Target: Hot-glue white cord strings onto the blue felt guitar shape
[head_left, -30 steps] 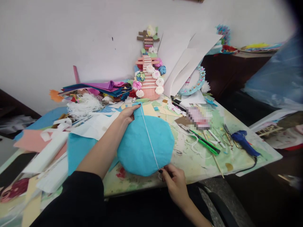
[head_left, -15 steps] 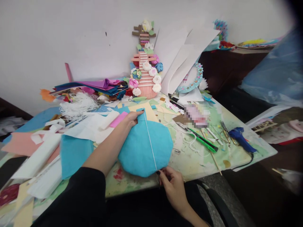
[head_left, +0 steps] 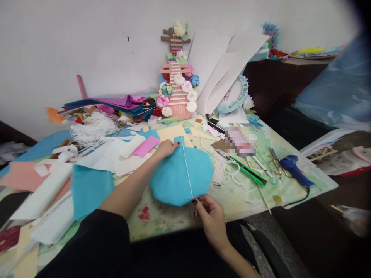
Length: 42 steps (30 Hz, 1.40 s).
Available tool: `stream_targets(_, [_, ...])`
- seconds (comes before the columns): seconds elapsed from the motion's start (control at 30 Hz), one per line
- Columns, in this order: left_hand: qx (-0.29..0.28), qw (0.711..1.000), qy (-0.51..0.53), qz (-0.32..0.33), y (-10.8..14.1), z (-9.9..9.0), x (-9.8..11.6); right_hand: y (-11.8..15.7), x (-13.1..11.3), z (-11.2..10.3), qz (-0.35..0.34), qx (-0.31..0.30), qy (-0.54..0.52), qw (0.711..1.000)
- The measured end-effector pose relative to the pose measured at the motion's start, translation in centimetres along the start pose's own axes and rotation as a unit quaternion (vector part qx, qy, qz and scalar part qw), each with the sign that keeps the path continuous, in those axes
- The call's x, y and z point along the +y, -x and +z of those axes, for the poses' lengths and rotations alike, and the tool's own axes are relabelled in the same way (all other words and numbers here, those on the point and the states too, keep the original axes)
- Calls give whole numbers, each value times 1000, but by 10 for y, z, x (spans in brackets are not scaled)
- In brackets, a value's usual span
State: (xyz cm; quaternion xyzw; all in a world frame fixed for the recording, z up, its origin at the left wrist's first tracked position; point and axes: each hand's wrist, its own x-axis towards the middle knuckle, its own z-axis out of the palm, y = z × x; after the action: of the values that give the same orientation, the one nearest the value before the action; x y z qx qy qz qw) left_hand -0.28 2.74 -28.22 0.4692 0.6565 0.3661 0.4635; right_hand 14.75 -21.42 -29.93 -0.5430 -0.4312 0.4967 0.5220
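Note:
A blue, rounded paper-covered piece (head_left: 174,177) with a short neck at its far end lies in front of me, slightly tilted. My left hand (head_left: 167,148) is closed on the neck, the thumb on top. A white string (head_left: 187,170) runs taut across the blue face from the neck to the near edge. At that near edge my right hand (head_left: 211,214) pinches the string's lower end between thumb and fingers. The far end of the string lies by the left thumb; how it is fixed there I cannot tell.
Against the wall stands a flower-covered paper instrument (head_left: 178,90). To the right lie a green utility knife (head_left: 249,172), scissors (head_left: 275,160) and a blue glue gun (head_left: 295,170). A tangle of white string (head_left: 94,129), white paper rolls (head_left: 46,193) and blue paper (head_left: 92,189) are on the left.
The blue piece has shifted slightly right and its near edge has risen away from me. Both hands have moved with it, keeping the white string stretched along its face.

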Motion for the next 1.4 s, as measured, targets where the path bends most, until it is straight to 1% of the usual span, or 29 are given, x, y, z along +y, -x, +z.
stream_targets(0.1, [1, 999, -23, 42, 17, -8, 1, -5, 0, 1, 26, -5, -47, 999])
stream_targets(0.17, [14, 995, -30, 90, 37, -17, 1, -7, 1, 2, 39, -7, -68, 997])
stream_targets(0.23, [51, 978, -32, 199, 67, -28, -1, -9, 2, 3, 40, -9, -81, 996])
stream_targets(0.27, [67, 970, -23, 232, 86, -33, -3, -10, 2, 4, 37, -9, -85, 996])
stream_targets(0.3, [86, 965, -11, 249, 106, -37, -6, -11, 2, 4, 34, -10, -88, 995])
stream_targets(0.37, [132, 957, -7, 259, 147, -42, -16, -13, 2, 6, 30, -11, -92, 995])
stream_targets(0.43, [147, 947, -42, 282, 183, -44, -31, -14, 2, 7, 26, -13, -97, 995])
stream_targets(0.47, [137, 942, -64, 301, 197, -43, -40, -14, 2, 8, 25, -15, -99, 995])
stream_targets(0.5, [140, 928, -80, 336, 207, -42, -48, -14, 2, 8, 24, -18, -99, 995])
stream_targets(0.53, [145, 908, -95, 381, 213, -40, -56, -14, 2, 9, 23, -20, -100, 995])
stream_targets(0.57, [138, 888, -117, 422, 216, -39, -63, -14, 2, 9, 23, -23, -99, 995])
stream_targets(0.63, [104, 845, -184, 491, 214, -36, -71, -14, 2, 10, 18, -28, -99, 995])
stream_targets(0.7, [64, 801, -262, 535, 205, -35, -73, -14, -1, 11, 10, -31, -101, 994])
stream_targets(0.77, [35, 758, -316, 570, 195, -35, -69, -15, -4, 13, 2, -33, -103, 994])
stream_targets(0.87, [20, 705, -328, 628, 181, -34, -61, -18, -9, 15, -9, -39, -107, 993])
stream_targets(0.93, [30, 681, -319, 659, 175, -32, -54, -20, -14, 16, -17, -44, -114, 992])
stream_targets(1.0, [42, 667, -310, 676, 171, -31, -46, -23, -19, 15, -22, -51, -123, 991])
stream_targets(1.07, [48, 663, -299, 685, 168, -31, -35, -25, -24, 13, -25, -61, -125, 990])
stream_targets(1.2, [61, 668, -287, 683, 160, -33, -14, -27, -30, 5, -32, -76, -91, 992])
stream_targets(1.3, [73, 673, -287, 678, 150, -36, 0, -26, -28, -3, -37, -76, -55, 995])
stream_targets(1.4, [57, 666, -288, 685, 138, -41, 15, -22, -23, -14, -30, -80, -13, 996])
